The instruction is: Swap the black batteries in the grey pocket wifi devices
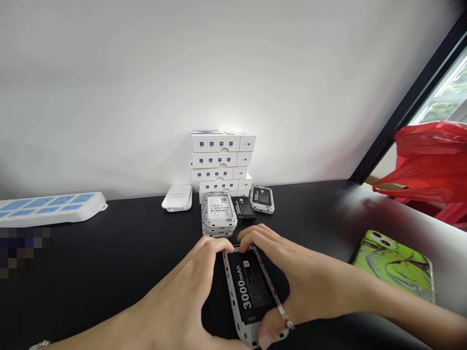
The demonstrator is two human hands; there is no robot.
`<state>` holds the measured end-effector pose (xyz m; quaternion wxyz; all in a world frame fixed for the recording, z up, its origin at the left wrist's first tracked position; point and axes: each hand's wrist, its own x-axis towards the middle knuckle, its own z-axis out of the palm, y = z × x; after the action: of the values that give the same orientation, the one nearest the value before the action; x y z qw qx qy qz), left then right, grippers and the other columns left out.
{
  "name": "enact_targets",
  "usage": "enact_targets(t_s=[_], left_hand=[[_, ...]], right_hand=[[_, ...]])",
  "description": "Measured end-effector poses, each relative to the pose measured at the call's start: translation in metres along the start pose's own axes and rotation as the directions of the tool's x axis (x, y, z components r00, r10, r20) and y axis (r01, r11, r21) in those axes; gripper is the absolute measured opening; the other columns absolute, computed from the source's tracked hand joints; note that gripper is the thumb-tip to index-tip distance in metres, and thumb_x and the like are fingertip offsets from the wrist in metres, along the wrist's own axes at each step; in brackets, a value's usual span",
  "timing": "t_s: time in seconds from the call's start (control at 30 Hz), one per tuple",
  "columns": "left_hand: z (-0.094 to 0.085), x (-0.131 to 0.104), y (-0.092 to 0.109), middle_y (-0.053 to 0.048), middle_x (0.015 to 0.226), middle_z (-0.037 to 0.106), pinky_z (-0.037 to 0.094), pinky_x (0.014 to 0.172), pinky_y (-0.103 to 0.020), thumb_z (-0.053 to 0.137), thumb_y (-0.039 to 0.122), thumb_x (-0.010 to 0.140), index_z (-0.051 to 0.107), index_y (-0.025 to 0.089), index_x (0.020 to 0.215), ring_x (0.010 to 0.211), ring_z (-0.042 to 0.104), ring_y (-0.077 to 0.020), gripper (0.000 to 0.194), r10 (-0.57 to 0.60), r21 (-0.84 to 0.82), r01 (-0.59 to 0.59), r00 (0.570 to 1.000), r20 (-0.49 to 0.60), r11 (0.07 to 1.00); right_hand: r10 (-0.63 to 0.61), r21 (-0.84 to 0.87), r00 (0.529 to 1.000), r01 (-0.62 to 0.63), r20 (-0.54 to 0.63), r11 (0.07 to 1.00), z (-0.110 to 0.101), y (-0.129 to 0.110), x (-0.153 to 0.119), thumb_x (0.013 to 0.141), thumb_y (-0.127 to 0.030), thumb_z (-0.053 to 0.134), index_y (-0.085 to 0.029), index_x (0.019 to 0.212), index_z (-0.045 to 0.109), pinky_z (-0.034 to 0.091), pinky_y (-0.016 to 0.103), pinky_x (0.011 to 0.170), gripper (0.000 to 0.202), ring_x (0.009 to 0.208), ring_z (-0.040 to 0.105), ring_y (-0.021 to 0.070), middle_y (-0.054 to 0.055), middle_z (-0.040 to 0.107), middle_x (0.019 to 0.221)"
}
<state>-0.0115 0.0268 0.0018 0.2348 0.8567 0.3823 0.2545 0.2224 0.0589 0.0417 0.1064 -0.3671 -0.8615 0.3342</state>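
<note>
left hand (193, 287), right hand (302, 272), device (249, 329) between, battery (253, 287) inside

The smooth, flat table (146, 248) is black, paling to a grey sheen at the right, and the wall (109, 97) beyond it is greyish white. Nearest, the rounded rectangular device shell (233, 311) is pale grey, its rim dotted with dark slots, framing a flat black battery (251, 287) with white lettering, a big "3000mAh". Farther off I see rounded whitish device shells (221, 214), the top label white with black print, and white cardboard boxes (233, 144) patterned with navy-blue icons. The oblong white plastic power strip (89, 205) at far left has light-blue panels. At right, the rectangular phone case (394, 267) is lime green with blackish swirls; the crumpled plastic bag (430, 165) is bright red.
</note>
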Motion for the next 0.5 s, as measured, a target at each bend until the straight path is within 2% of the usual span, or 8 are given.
enact_targets(t_s=[0.13, 0.23, 0.33, 0.5], left_hand=[[-0.001, 0.002, 0.002, -0.009, 0.119, 0.048, 0.059, 0.078, -0.048, 0.082, 0.048, 0.066, 0.021, 0.032, 0.129, 0.101, 0.061, -0.0327, 0.089, 0.037, 0.025, -0.038, 0.999, 0.026, 0.999], [-0.002, 0.003, 0.006, -0.009, 0.119, 0.048, 0.058, 0.08, -0.045, 0.083, 0.041, 0.065, 0.023, 0.031, 0.127, 0.102, 0.06, -0.0316, 0.087, 0.069, 0.038, -0.07, 0.997, 0.017, 0.997], [-0.003, 0.003, 0.007, -0.006, 0.115, 0.05, 0.058, 0.079, -0.041, 0.084, 0.037, 0.063, 0.027, 0.03, 0.124, 0.098, 0.062, -0.029, 0.084, 0.048, 0.023, -0.048, 0.999, -0.014, 0.999], [0.001, 0.001, 0.002, -0.008, 0.119, 0.048, 0.06, 0.075, -0.045, 0.084, 0.044, 0.062, 0.024, 0.031, 0.125, 0.097, 0.063, -0.0312, 0.089, 0.051, 0.007, -0.051, 0.999, -0.006, 0.999]], right_hand=[[0.147, 0.051, 0.988, -0.149, 0.047, 0.988, -0.002, -0.004, 0.008, 0.043, -0.04, 0.089, -0.023, 0.101, 0.045, 0.045, 0.03, 0.084, 0.074, 0.1, 0.046, 0.0213, 0.001, 0.045, 0.11], [0.211, 0.075, 0.976, -0.214, 0.047, 0.974, -0.001, -0.008, 0.01, 0.037, -0.041, 0.089, -0.023, 0.095, 0.041, 0.045, 0.029, 0.079, 0.077, 0.095, 0.044, 0.0202, 0.0, 0.043, 0.107], [0.187, 0.082, 0.982, -0.188, 0.018, 0.979, 0.001, -0.012, 0.005, 0.036, -0.041, 0.089, -0.023, 0.092, 0.039, 0.044, 0.03, 0.082, 0.077, 0.097, 0.043, 0.0202, 0.0, 0.042, 0.104], [0.095, 0.045, 0.995, -0.094, -0.004, 0.995, 0.001, -0.016, -0.004, 0.046, -0.042, 0.087, -0.023, 0.102, 0.044, 0.043, 0.031, 0.088, 0.073, 0.102, 0.045, 0.0213, 0.002, 0.045, 0.11]])
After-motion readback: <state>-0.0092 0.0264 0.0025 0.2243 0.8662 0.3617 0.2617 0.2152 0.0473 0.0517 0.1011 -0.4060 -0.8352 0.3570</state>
